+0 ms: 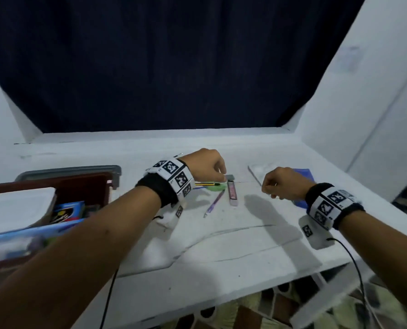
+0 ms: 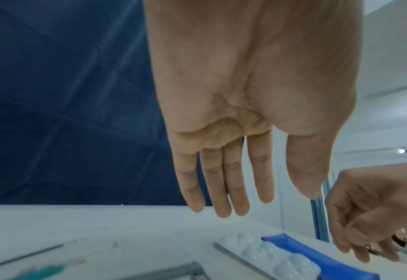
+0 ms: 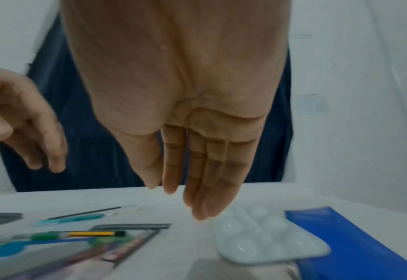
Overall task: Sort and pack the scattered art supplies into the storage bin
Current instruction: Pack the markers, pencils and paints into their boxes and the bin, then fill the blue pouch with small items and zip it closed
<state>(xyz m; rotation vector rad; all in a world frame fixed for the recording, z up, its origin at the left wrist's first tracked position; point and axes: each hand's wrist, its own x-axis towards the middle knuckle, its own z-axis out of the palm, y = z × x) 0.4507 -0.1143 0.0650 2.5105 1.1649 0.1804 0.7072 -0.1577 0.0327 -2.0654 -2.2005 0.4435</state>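
Above a small cluster of supplies hovers my left hand (image 1: pixel 221 176), fingers straight and empty in the left wrist view (image 2: pixel 257 204). Under it lie a yellow-black pencil (image 1: pixel 203 184), a green piece (image 1: pixel 215 187), a purple pen (image 1: pixel 213 204), a pink flat stick (image 1: pixel 232 193) and a grey bar (image 1: pixel 230 177). My right hand (image 1: pixel 268 191) hangs empty, fingers straight (image 3: pixel 173 197), over a white paint palette (image 3: pixel 264 238) that lies beside a blue folder (image 3: pixel 365 246). The dark red storage bin (image 1: pixel 98 184) stands at the left.
The bin holds a white box (image 1: pixel 15 207), a blue box (image 1: pixel 65 211) and a blue case (image 1: pixel 19 238); a grey lid (image 1: pixel 79 170) lies behind it. A dark curtain (image 1: pixel 174 67) backs the white table, whose front edge (image 1: pixel 245 295) runs near me.
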